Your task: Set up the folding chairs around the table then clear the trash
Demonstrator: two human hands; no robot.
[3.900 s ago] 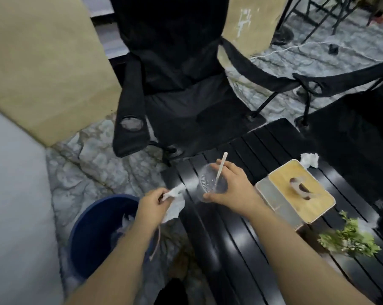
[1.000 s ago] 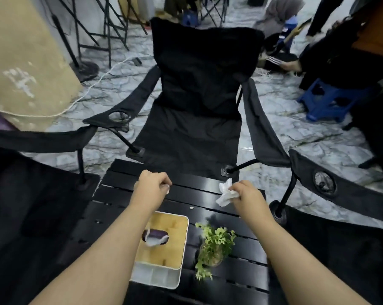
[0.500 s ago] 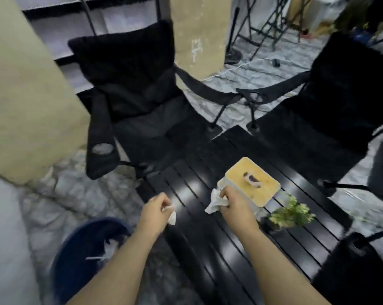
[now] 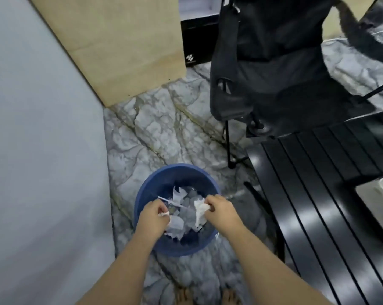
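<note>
1. The wall fills the left of the view, with a tan panel [image 4: 120, 40] leaning behind it; neither matters to the drop, but they leave little floor beside the bin.

2. The left hand [image 4: 152, 219] hangs over the left half of the blue bin [image 4: 142, 195], its fingers [image 4: 162, 209] pinched on a small tissue scrap [image 4: 164, 214]. To finish well, spread these fingers while the hand is inside the rim line, so that the light scrap falls straight down.

3. The bin stands on the stone floor [image 4: 164, 128], just beside the desk's corner. It already holds crumpled tissues and a thin white straw [image 4: 170, 201] lying across them.

4. The right hand [image 4: 221, 213] is over the right half of the bin, its fingers [image 4: 209, 206] clenched on a crumpled white tissue [image 4: 199, 213] that dangles inside the rim. Lowering it a little before letting go should keep it from drifting onto the floor, since tissue catches air.

5. Release both together, then check that nothing clings to the fingers.

6. The black slatted desk [image 4: 318, 205] lies to the right, with the corner of a pale box [image 4: 377, 201] at the frame edge. A folding chair [image 4: 274, 62] stands open behind it, so the chair step looks done here; a last look across the desk for leftover trash would be sensible.
</note>
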